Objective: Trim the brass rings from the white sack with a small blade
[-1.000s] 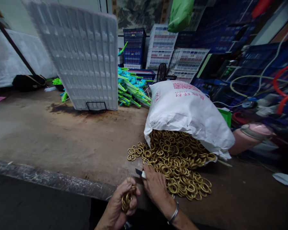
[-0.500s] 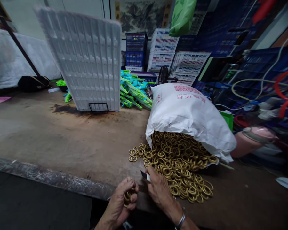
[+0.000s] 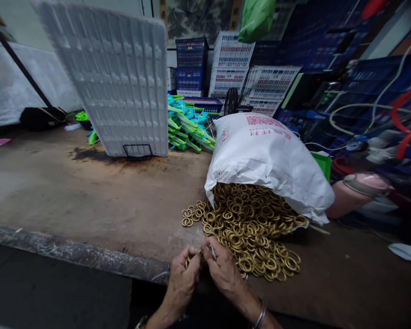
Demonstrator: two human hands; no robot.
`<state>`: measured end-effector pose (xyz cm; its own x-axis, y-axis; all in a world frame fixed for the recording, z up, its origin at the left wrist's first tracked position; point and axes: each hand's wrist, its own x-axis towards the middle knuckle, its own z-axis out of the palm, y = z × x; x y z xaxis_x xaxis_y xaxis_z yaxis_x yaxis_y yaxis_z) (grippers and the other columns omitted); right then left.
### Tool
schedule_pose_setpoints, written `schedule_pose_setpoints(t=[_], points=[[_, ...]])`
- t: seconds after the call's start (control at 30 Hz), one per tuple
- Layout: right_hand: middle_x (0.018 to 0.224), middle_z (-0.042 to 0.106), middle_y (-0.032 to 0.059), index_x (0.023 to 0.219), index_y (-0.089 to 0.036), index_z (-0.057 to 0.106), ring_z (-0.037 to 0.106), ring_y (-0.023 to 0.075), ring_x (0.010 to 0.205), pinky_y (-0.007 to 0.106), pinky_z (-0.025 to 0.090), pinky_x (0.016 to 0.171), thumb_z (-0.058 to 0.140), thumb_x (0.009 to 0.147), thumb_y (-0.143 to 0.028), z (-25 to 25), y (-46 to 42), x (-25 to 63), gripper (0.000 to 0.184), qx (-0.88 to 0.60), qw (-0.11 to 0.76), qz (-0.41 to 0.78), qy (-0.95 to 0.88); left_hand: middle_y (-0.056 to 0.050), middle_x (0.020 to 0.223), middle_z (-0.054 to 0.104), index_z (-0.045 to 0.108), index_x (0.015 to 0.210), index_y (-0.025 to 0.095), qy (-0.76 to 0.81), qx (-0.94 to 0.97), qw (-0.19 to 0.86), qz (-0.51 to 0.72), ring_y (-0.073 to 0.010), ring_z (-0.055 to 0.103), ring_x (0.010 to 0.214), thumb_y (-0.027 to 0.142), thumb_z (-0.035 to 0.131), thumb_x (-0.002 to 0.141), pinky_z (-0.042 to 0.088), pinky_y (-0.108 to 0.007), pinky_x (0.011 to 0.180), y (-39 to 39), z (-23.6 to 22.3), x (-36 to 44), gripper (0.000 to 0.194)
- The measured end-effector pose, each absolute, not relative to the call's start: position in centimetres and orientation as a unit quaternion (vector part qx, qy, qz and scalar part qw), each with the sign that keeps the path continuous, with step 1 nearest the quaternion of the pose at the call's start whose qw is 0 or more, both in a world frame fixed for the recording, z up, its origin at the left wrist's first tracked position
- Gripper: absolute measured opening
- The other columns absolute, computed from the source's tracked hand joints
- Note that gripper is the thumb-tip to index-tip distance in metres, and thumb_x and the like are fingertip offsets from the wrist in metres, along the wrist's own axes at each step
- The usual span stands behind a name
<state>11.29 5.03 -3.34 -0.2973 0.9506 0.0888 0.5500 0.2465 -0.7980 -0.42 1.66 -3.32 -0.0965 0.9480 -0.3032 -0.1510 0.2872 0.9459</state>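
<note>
My left hand is closed around several gold-coloured metal rings near the table's front edge. My right hand pinches a small knife, mostly covered by the fingers. Both hands' fingertips meet, or nearly meet, at a ring; the exact contact is hidden. Just beyond the right hand lies a pile of the same gold rings, spilling from the mouth of a white woven sack with red print that lies on its side.
A wooden table spreads to the left. On it a tall translucent ribbed panel leans upright in a black wire stand. Green and blue plastic pieces lie behind it. Stacked crates fill the back; a pink container is at right.
My hands have come together, the left turning so its rings show less. The knife's dark tip, visible before, is now hidden between the fingers. The whole view has shifted slightly.
</note>
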Motion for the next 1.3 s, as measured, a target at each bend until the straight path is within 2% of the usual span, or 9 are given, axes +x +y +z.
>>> schedule_pose_setpoints(t=[0.1, 0.2, 0.4, 0.53, 0.67, 0.87, 0.93, 1.03, 1.3], points=[[0.059, 0.049, -0.003, 0.068, -0.02, 0.047, 0.046, 0.0122, 0.056, 0.022, 0.035, 0.054, 0.036, 0.083, -0.036, -3.3, 5.5, 11.4, 0.025, -0.532, 0.27, 0.425, -0.681, 0.003, 0.056, 0.052, 0.057, 0.065, 0.016, 0.554, 0.434, 0.492, 0.513, -0.0097, 0.046, 0.054, 0.032, 0.055, 0.076, 0.037, -0.019, 0.055, 1.7, -3.6, -0.6, 0.019], [0.053, 0.045, -0.0049, 0.064, -0.02, 0.046, 0.044, 0.0117, 0.053, 0.023, 0.036, 0.055, 0.036, 0.081, -0.039, -3.2, 5.8, 11.6, 0.027, -0.534, 0.26, 0.491, -0.637, 0.0, 0.065, 0.059, 0.06, 0.07, 0.016, 0.543, 0.468, 0.476, 0.509, -0.0115, 0.051, 0.062, 0.03, 0.051, 0.079, 0.038, -0.02, 0.061, 1.7, -3.8, -0.8, 0.018], [0.054, 0.042, -0.0063, 0.066, -0.019, 0.046, 0.039, 0.0101, 0.053, 0.021, 0.033, 0.052, 0.041, 0.078, -0.035, -3.0, 5.8, 11.3, 0.02, -0.532, 0.293, 0.49, -0.625, 0.008, 0.044, 0.042, 0.05, 0.066, 0.018, 0.535, 0.361, 0.618, 0.448, -0.0051, 0.031, 0.035, 0.042, 0.055, 0.074, 0.025, -0.017, 0.038, 1.9, -3.5, -0.9, 0.026], [0.056, 0.042, -0.0058, 0.067, -0.019, 0.046, 0.04, 0.0099, 0.054, 0.02, 0.034, 0.052, 0.041, 0.08, -0.035, -3.0, 5.6, 11.2, 0.021, -0.516, 0.301, 0.496, -0.63, 0.009, 0.039, 0.039, 0.047, 0.065, 0.018, 0.51, 0.319, 0.672, 0.432, -0.0044, 0.027, 0.032, 0.049, 0.052, 0.074, 0.017, -0.016, 0.033, 1.8, -3.6, -0.9, 0.032], [0.058, 0.047, -0.0043, 0.068, -0.019, 0.048, 0.044, 0.0106, 0.056, 0.021, 0.036, 0.055, 0.04, 0.082, -0.035, -3.1, 5.7, 11.3, 0.023, -0.503, 0.31, 0.5, -0.633, 0.008, 0.045, 0.042, 0.047, 0.067, 0.018, 0.483, 0.294, 0.689, 0.454, -0.0034, 0.029, 0.033, 0.049, 0.053, 0.074, 0.016, -0.016, 0.033, 1.6, -3.6, -0.8, 0.033], [0.06, 0.052, -0.0018, 0.072, -0.019, 0.051, 0.046, 0.0124, 0.056, 0.022, 0.033, 0.054, 0.035, 0.082, -0.027, -3.3, 5.2, 11.8, 0.02, -0.535, 0.255, 0.382, -0.709, 0.007, 0.051, 0.044, 0.046, 0.07, 0.018, 0.49, 0.296, 0.679, 0.46, -0.0033, 0.031, 0.036, 0.049, 0.053, 0.076, 0.019, -0.015, 0.035, 1.3, -4.1, -1.1, 0.032], [0.063, 0.055, -0.0011, 0.075, -0.02, 0.052, 0.048, 0.0126, 0.058, 0.021, 0.032, 0.055, 0.036, 0.078, -0.017, -3.5, 4.7, 11.9, 0.016, -0.523, 0.21, 0.342, -0.752, 0.007, 0.051, 0.044, 0.045, 0.069, 0.018, 0.496, 0.306, 0.67, 0.461, -0.0032, 0.031, 0.036, 0.049, 0.052, 0.076, 0.02, -0.016, 0.036, 1.3, -4.3, -1.1, 0.032], [0.065, 0.058, -0.0011, 0.079, -0.021, 0.053, 0.051, 0.0128, 0.061, 0.021, 0.03, 0.056, 0.037, 0.067, -0.005, -3.7, 4.2, 11.9, 0.026, -0.519, 0.153, 0.291, -0.789, 0.007, 0.051, 0.044, 0.043, 0.067, 0.018, 0.504, 0.317, 0.656, 0.464, -0.0034, 0.031, 0.037, 0.052, 0.053, 0.074, 0.02, -0.016, 0.037, 1.3, -4.3, -1.1, 0.035], [0.071, 0.062, -0.0005, 0.085, -0.021, 0.053, 0.054, 0.0131, 0.064, 0.022, 0.029, 0.058, 0.036, 0.065, -0.003, -3.7, 4.0, 11.9, 0.032, -0.504, 0.132, 0.256, -0.814, 0.008, 0.047, 0.042, 0.041, 0.062, 0.019, 0.523, 0.359, 0.615, 0.468, -0.0043, 0.03, 0.036, 0.054, 0.054, 0.071, 0.022, -0.017, 0.037, 1.4, -3.2, -1.0, 0.039]])
